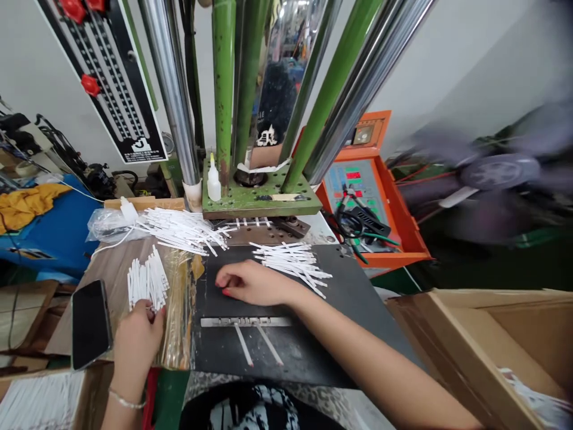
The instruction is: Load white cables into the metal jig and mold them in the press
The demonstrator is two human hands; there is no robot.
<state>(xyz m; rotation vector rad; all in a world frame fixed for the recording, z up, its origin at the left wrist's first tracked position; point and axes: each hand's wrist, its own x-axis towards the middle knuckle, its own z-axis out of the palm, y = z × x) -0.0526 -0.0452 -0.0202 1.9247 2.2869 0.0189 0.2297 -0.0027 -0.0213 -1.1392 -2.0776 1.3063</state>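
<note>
My left hand (139,328) reaches the near end of a small pile of white strips (147,278) on the wooden board, fingertips closed on the strips' ends. Above the black work surface, my right hand (250,283) is curled with its fingers bent together; whether it holds anything is hidden. Just in front of it lies a slotted metal bar (250,321), with two white strips (269,345) extending from it towards me. Another pile of white strips (293,263) lies beyond my right forearm. A larger heap (185,230) sits at the back left.
A green press plate (262,200) with a small white bottle (213,181) stands behind the work surface. A phone (91,325) lies at the left. An orange control box (394,209), a blurred fan (490,173) and a cardboard box (474,352) are at the right.
</note>
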